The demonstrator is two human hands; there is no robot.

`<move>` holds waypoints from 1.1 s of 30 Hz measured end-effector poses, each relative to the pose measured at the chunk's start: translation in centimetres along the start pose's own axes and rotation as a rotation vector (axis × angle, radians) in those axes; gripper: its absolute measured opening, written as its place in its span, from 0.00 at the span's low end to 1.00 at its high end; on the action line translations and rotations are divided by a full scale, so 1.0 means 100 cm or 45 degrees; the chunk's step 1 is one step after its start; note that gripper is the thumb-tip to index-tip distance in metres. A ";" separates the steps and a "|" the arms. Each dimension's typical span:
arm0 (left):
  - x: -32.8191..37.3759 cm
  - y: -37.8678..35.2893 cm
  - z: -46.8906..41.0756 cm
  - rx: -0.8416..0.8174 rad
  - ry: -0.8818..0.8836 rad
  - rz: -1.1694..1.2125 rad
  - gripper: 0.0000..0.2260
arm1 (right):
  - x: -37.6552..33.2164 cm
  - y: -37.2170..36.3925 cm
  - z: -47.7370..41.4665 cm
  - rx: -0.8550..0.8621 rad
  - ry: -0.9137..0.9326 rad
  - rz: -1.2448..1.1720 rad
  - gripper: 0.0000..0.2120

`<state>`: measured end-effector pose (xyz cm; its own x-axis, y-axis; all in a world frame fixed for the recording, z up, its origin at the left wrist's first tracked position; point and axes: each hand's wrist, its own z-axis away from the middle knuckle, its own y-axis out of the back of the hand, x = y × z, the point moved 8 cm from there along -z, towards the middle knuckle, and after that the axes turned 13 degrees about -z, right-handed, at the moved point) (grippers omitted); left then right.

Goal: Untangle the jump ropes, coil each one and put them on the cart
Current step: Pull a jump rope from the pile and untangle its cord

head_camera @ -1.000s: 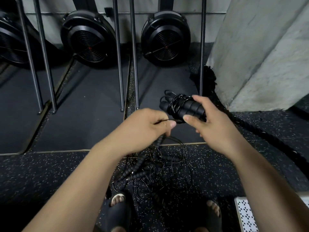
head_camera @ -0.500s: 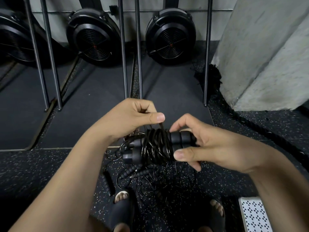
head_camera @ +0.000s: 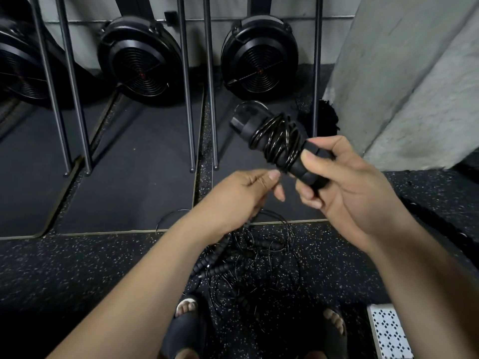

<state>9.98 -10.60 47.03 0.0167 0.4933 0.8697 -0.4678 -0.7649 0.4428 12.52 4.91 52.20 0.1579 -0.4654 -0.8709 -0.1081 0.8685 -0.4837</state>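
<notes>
My right hand (head_camera: 344, 187) grips the black handles of a jump rope (head_camera: 274, 141) whose thin cable is wound round them in several turns; the bundle points up and to the left. Just left of it, my left hand (head_camera: 246, 193) pinches a thin black cable that runs down to a tangle of jump ropes (head_camera: 248, 260) on the speckled floor between my feet. Ribbed black handles lie among the loose loops of that tangle.
Metal rack posts (head_camera: 211, 99) stand on black mats ahead, with round black fan housings (head_camera: 259, 58) behind them. A concrete pillar (head_camera: 404, 73) rises at right, a thick black rope (head_camera: 420, 213) running along its base. A white perforated plate (head_camera: 388, 332) sits at bottom right.
My right hand has raised the wound bundle and tilted it up to the left. My left hand dropped below it and now pinches the cable low, near the bundle's right end.
</notes>
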 end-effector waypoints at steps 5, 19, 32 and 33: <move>0.011 -0.007 0.006 -0.031 -0.063 -0.577 0.19 | 0.003 0.026 -0.010 0.289 0.161 0.499 0.12; 0.022 0.063 0.024 0.269 -0.188 -0.461 0.08 | 0.027 -0.004 -0.009 -0.053 0.066 1.109 0.17; -0.001 0.073 0.017 0.020 -0.227 -0.057 0.12 | 0.029 -0.037 0.022 -0.528 -0.224 0.685 0.13; -0.002 0.074 0.015 0.017 -0.213 -0.023 0.10 | 0.025 -0.038 0.023 -0.529 -0.203 0.631 0.14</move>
<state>7.88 -16.97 50.46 0.1726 0.4320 0.8852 -0.4541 -0.7626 0.4607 15.60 0.85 52.10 0.1316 0.0307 -0.9908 -0.5695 0.8204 -0.0503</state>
